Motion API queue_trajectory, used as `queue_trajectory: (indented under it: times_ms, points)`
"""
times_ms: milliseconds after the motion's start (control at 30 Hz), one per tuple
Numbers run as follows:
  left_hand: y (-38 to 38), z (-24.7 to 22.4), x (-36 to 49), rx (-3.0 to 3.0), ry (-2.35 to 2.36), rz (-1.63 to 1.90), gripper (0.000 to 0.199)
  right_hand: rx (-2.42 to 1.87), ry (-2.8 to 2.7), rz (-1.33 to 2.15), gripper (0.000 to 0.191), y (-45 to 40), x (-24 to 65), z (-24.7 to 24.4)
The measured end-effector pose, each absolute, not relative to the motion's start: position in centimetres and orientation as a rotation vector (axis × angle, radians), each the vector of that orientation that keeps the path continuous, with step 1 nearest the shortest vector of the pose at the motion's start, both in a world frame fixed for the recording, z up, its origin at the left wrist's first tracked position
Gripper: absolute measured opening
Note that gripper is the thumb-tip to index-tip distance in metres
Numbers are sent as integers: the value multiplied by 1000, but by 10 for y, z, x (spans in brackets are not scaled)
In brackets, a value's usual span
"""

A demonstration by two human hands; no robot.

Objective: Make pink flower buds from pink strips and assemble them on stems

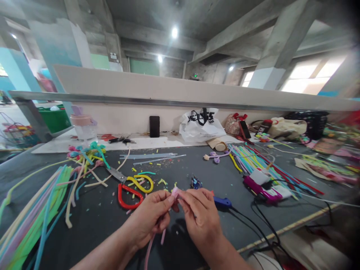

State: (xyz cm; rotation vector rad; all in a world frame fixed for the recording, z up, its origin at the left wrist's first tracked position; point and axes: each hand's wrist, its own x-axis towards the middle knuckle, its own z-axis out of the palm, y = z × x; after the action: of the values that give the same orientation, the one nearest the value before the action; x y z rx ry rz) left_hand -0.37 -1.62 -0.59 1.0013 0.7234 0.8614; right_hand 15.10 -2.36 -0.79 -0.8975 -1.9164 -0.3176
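My left hand (154, 212) is pinched on a small pink bud-like piece (174, 192) that looks made from chenille stem. My right hand (201, 213) meets it there, its fingertips closed on the piece's other side. Two pink stem ends (149, 251) hang below my left hand. Left of my hands lie scissors (131, 187) with one red and one yellow handle loop. Just beyond my right hand, a blue-handled corded tool (222, 202) is partly hidden by it.
Chenille stems (42, 210) lie in a bundle at left, with more stems (253, 161) at right. Small offcuts dot the dark table. A purple device (261, 189) and black cables (253, 225) lie at right. A phone (154, 126) leans against the back board.
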Motion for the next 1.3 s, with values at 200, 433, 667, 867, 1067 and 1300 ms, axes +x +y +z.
queue_trajectory:
  times_ms: [200, 433, 667, 867, 1067, 1300]
  points:
    - [-13, -10, -4, 987, 723, 877, 30, -854, -1897, -316, 27, -25, 149, -5]
    - [-6, -1, 4, 1013, 718, 844, 32, -964, -1781, -216, 17, -17, 159, -8]
    - [6, 1, 25, 1005, 677, 892, 29, -1008, -1605, 36, 10, -14, 168, 0]
    - [4, -5, 26, 1192, 968, 1059, 31, -1039, -1349, 680, 20, -10, 165, -3]
    - [-8, -7, 18, 1728, 1184, 1386, 7, -788, -1333, 1230, 26, -18, 148, -2]
    - [-21, -14, 17, 2308, 1129, 1586, 32, -732, -981, 1445, 22, -29, 146, 8]
